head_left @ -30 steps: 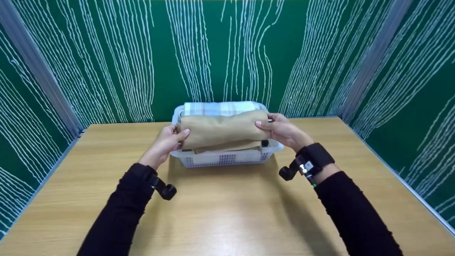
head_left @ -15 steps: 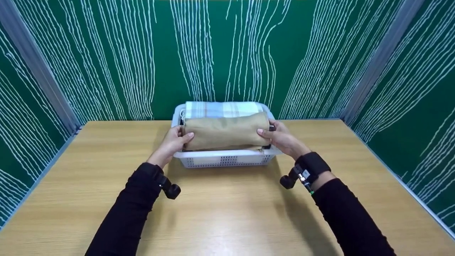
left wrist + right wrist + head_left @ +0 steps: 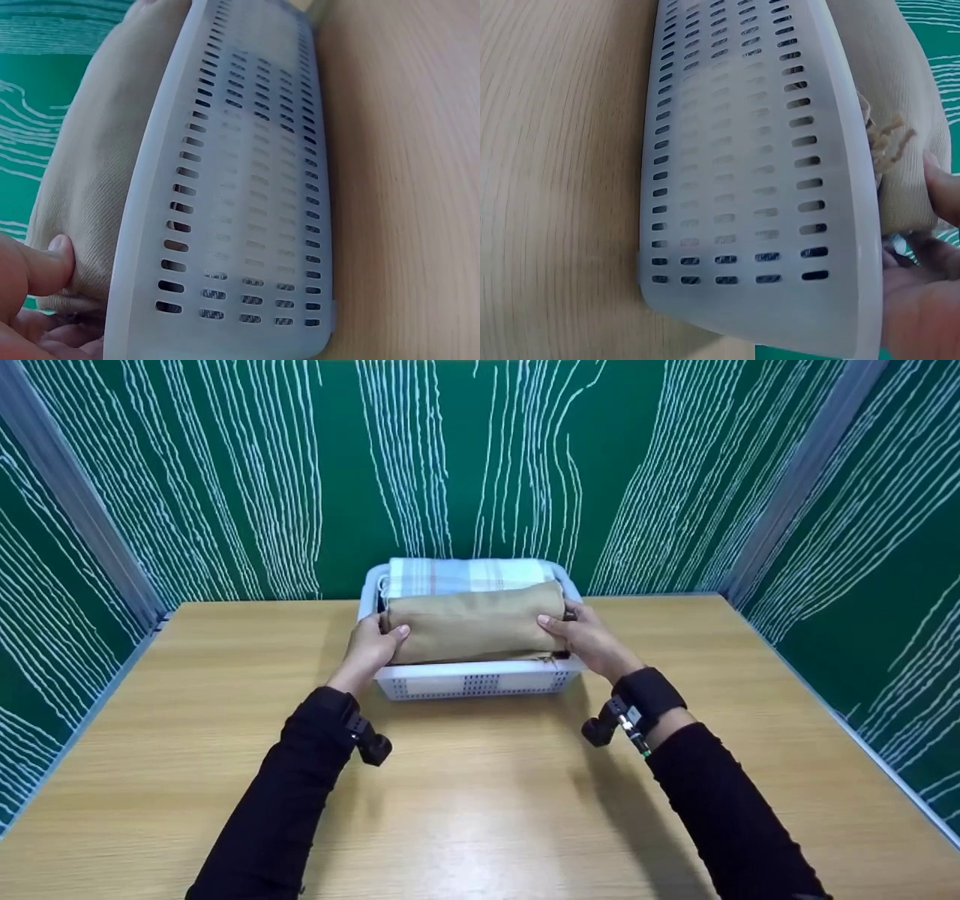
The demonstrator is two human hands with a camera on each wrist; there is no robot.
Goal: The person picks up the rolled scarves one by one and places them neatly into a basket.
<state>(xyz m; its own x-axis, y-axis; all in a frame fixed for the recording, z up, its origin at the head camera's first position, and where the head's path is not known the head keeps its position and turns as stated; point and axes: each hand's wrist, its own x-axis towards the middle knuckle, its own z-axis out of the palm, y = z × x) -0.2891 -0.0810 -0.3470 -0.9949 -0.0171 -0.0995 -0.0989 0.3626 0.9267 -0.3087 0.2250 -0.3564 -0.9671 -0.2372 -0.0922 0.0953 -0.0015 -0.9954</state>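
A folded tan cloth lies in the front of a white slotted plastic basket on the wooden table. My left hand grips the cloth's left end, thumb on top, and my right hand grips its right end. Behind it in the basket lies a folded pale blue plaid cloth. The left wrist view shows the basket wall, the tan cloth above the rim and my thumb against it. The right wrist view shows the basket, the cloth's fringed edge and my hand.
The wooden table spreads wide in front of the basket and to both sides. Green panels with white streaks enclose it at the back, left and right. Metal posts stand at the back corners.
Both hands have lowered the tan cloth from above the basket rim down into the basket's front part, still holding its two ends.
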